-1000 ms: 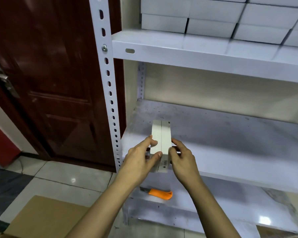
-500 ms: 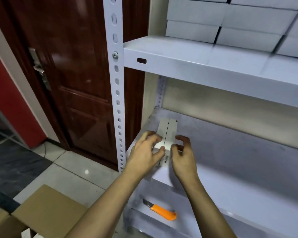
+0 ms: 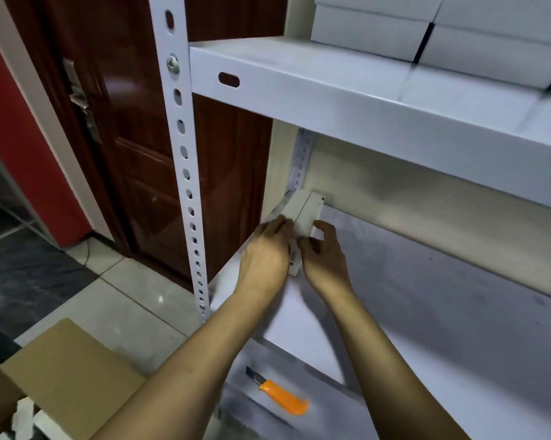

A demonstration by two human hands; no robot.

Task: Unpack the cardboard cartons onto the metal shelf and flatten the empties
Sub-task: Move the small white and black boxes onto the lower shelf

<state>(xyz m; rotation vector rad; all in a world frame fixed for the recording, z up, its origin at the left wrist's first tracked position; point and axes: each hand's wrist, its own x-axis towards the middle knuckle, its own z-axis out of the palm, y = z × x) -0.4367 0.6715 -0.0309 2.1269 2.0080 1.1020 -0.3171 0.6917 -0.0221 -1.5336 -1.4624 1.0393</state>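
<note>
Unpacking is under way. Two white boxes (image 3: 304, 209), side by side, lie in both hands at the 11 o'clock corner of the shelf (image 3: 442, 296), their far ends near the back wall. I cannot tell if they rest on the shelf yet. The left hand (image 3: 266, 249) has its fingers close together, curled over the pair's left side. The right hand (image 3: 323, 252) pinches the right side between thumb and curled fingers.

Next, I judge, the boxes need seating square in the corner, then both hands let go and turn to the open carton (image 3: 67, 376) at 8 o'clock for more. An orange knife (image 3: 282, 400) lies on the lower tier at 6 o'clock, and more boxes sit stacked above at 1 o'clock.
</note>
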